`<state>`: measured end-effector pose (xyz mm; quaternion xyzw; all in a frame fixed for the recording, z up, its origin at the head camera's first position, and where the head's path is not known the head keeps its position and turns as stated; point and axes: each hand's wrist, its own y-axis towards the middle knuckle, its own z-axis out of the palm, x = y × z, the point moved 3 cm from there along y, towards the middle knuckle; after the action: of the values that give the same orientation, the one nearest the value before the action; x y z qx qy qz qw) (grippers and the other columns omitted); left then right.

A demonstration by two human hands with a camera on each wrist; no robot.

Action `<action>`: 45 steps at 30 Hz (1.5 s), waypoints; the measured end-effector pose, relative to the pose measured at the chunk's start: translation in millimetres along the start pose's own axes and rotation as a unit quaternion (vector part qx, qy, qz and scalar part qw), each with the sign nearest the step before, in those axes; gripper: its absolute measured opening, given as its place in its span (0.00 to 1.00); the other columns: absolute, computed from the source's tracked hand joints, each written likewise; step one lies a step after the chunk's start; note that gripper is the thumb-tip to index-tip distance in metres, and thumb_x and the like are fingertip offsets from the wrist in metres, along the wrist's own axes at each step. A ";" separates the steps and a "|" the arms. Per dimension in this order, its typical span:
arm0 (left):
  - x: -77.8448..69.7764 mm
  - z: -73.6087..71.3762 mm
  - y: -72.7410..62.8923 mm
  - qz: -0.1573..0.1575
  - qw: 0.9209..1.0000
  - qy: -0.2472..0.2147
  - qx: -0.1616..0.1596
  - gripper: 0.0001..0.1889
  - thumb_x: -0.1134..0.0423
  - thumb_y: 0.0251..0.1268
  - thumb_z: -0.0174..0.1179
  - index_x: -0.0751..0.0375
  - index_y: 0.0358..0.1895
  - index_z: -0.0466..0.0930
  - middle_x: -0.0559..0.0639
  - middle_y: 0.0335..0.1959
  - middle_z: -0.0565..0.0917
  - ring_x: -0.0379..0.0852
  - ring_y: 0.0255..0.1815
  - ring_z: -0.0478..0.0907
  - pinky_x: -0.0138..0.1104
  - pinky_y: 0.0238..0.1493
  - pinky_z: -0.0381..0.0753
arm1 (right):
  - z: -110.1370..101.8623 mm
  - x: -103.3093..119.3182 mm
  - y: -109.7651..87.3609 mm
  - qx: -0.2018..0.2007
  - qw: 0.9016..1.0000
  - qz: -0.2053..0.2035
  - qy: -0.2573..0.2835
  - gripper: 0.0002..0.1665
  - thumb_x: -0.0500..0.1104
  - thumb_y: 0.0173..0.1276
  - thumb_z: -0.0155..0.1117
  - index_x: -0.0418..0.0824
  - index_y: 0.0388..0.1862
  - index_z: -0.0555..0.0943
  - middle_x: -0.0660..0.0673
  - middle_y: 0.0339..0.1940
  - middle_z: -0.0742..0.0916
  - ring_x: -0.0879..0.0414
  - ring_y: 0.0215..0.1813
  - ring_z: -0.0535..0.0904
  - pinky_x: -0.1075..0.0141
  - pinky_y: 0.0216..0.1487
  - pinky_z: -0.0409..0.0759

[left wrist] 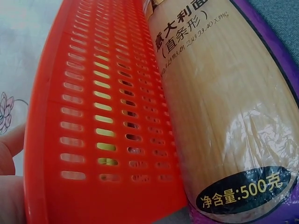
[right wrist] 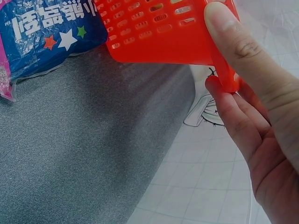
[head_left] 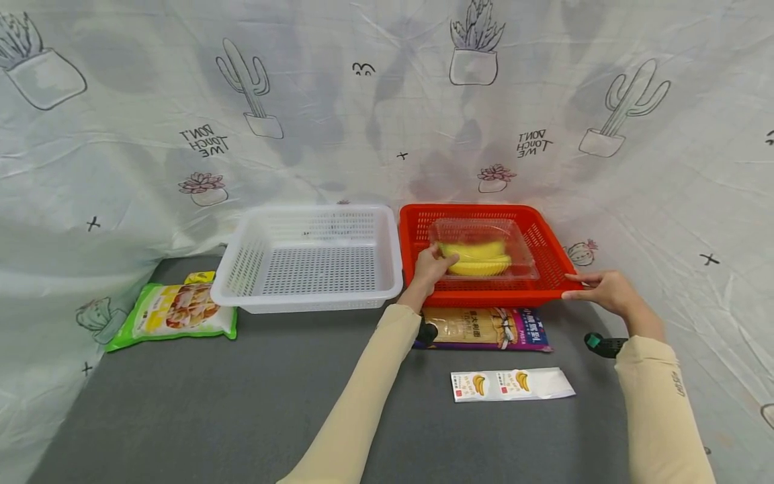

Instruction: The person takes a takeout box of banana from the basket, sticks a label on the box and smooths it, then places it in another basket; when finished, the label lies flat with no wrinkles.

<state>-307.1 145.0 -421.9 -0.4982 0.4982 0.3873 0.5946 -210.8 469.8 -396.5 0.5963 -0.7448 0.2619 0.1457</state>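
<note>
A red perforated basket (head_left: 471, 294) stands at the right of the table against the backdrop. Within it is a clear plastic box (head_left: 523, 259) with yellow bananas (head_left: 480, 259) showing through. My left hand (head_left: 431, 267) reaches over the basket's front left and grips the box at its left side; the left wrist view (left wrist: 10, 158) catches only part of that hand, so the fingertips are hidden there. With thumb above and fingers below, my right hand (right wrist: 261, 107) pinches the basket's rim at its front right corner. A pasta pack (head_left: 478, 328) lies just before the basket.
To the left of the red basket stands a white perforated basket (head_left: 320, 269). A green and white food bag (head_left: 181, 309) lies beside it, with a small yellow packet (head_left: 199, 277) behind. A white strip with banana pictures (head_left: 547, 384) rests on the grey table nearer the front.
</note>
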 end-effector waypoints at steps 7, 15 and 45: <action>0.4 1.2 -0.8 -0.007 1.000 0.023 0.016 0.39 0.65 0.63 0.64 0.59 0.75 0.54 0.63 0.69 0.64 0.52 0.50 0.78 0.43 0.55 0.76 | 0.3 -0.3 -1.2 0.007 1.000 0.004 0.003 0.52 0.65 0.53 0.71 0.30 0.63 0.69 0.24 0.54 0.79 0.36 0.51 0.69 0.53 0.42 0.75; 1.5 1.2 0.2 0.044 0.995 0.084 -0.019 0.39 0.68 0.59 0.68 0.58 0.73 0.60 0.63 0.59 0.73 0.46 0.36 0.74 0.33 0.36 0.76 | 0.6 -1.0 -1.5 0.011 1.000 0.001 -0.002 0.51 0.67 0.54 0.69 0.32 0.64 0.69 0.23 0.54 0.78 0.37 0.49 0.70 0.52 0.41 0.77; -9.2 15.3 0.8 0.274 0.931 0.236 -0.057 0.22 0.54 0.39 0.79 0.57 0.29 0.73 0.48 0.64 0.73 0.47 0.64 0.70 0.34 0.59 0.73 | 0.9 -2.2 -1.5 -0.007 1.000 -0.015 -0.007 0.51 0.66 0.53 0.71 0.31 0.62 0.71 0.24 0.50 0.80 0.40 0.46 0.69 0.65 0.32 0.72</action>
<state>-306.5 160.5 -412.9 -0.4525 0.7182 0.4342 0.3015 -208.7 470.9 -398.0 0.6085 -0.7383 0.2502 0.1485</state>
